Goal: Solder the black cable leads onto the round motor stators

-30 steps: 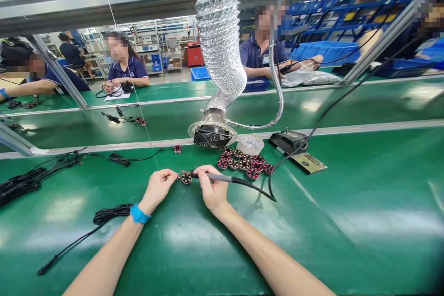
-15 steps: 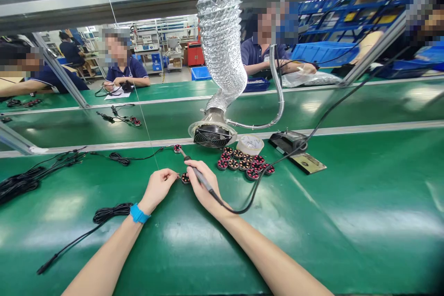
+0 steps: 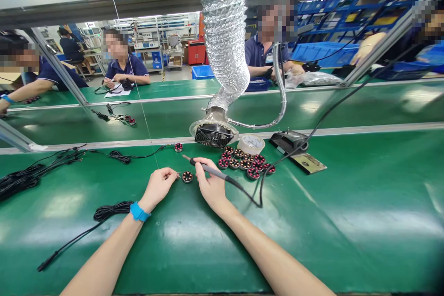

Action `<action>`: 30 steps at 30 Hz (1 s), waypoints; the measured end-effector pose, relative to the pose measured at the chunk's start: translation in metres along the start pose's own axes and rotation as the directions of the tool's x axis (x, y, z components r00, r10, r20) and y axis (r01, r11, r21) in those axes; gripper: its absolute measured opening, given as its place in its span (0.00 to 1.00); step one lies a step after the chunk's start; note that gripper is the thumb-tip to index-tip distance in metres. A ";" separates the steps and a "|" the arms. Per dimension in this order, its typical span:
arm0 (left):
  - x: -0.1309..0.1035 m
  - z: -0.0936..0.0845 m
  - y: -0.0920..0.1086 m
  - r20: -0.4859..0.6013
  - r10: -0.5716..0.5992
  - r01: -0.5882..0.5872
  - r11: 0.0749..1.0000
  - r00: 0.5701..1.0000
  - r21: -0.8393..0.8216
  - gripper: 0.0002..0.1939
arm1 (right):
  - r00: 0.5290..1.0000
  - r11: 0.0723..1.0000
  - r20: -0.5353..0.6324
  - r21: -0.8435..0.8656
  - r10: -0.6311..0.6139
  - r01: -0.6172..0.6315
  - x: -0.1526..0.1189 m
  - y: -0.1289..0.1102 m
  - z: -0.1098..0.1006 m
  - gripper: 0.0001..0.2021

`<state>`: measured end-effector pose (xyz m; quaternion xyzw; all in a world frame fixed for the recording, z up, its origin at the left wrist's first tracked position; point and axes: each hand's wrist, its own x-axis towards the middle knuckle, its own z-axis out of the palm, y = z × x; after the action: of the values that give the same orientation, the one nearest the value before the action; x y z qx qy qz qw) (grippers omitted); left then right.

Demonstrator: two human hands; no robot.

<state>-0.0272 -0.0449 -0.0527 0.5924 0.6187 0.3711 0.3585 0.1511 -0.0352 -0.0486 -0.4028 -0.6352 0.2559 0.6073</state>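
Observation:
My right hand (image 3: pixel 212 186) is closed round a soldering iron (image 3: pixel 210 169), its tip pointing left above the green bench. Beside that hand, a small round motor stator (image 3: pixel 187 176) with copper-coloured windings lies flat on the bench. My left hand (image 3: pixel 160 186), with a blue band at the wrist, pinches thin wire ends (image 3: pixel 178 175) just left of this stator. A thin strand (image 3: pixel 144 115) hangs from above and runs down to the left hand. Behind them rests another stator (image 3: pixel 178 147), red-toned, with a black cable leading left from it.
Several stators (image 3: pixel 245 162) are grouped right of my hands, by a tape roll (image 3: pixel 251 144). An iron stand (image 3: pixel 289 142) sits farther right. A fume duct fan (image 3: pixel 213 134) hangs over the bench. Coiled cables (image 3: pixel 113 211) lie at left. Several co-workers sit across.
My right hand has moved slightly right and drawn the soldering iron away from the red-toned stator. The nearer stator is now fully visible. My left hand stays almost still.

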 end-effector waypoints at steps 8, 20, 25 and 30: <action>0.001 0.002 -0.001 -0.003 -0.002 0.002 1.000 1.000 -0.022 0.17 | 1.000 0.998 0.002 0.054 -0.020 0.020 -0.008 0.002 -0.007 0.10; -0.002 0.001 0.003 0.000 -0.002 0.002 1.000 1.000 -0.029 0.17 | 0.993 0.995 0.069 0.033 -0.099 0.097 -0.008 0.000 -0.006 0.10; -0.001 0.001 0.002 -0.009 -0.001 0.001 1.000 1.000 -0.024 0.16 | 0.997 0.996 0.031 0.062 -0.066 0.064 -0.009 0.001 -0.007 0.10; -0.001 0.001 0.000 -0.009 -0.001 0.001 1.000 1.000 -0.023 0.16 | 1.000 0.996 -0.004 0.087 -0.009 0.010 -0.009 0.002 -0.007 0.10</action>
<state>-0.0260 -0.0457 -0.0537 0.5864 0.6162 0.3808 0.3626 0.1580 -0.0430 -0.0541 -0.3732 -0.6244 0.2799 0.6265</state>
